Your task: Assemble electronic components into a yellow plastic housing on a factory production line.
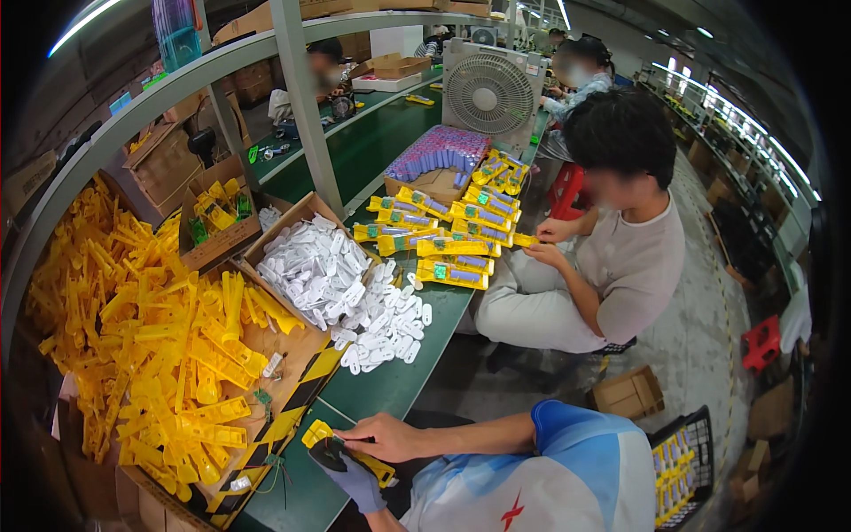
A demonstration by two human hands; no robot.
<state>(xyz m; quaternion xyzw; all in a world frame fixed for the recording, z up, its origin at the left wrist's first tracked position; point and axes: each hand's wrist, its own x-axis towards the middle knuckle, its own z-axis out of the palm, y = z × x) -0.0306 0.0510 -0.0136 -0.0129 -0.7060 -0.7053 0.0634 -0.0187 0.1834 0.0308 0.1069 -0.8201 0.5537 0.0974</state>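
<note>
My left hand (353, 483), in a grey glove with dark fingers, is closed around a long yellow plastic casing (316, 433) near the bench edge. The casing's other end shows on the far side of the glove. My bare right hand (388, 436) reaches over the casing, its fingers pinched together at the casing's upper part. What lies between those fingertips is too small to make out. Just beyond my hands, thin wires with a small green circuit board (275, 461) lie at the edge of the bench.
A large heap of yellow casings (177, 355) fills a tray edged with black-yellow tape. White plastic pieces (390, 319) spill from a carton onto the green bench (425, 350). Beyond lie filled yellow casings (452, 270), a box of purple battery cells (434, 160) and a fan (489, 93). A co-worker (612, 257) sits alongside.
</note>
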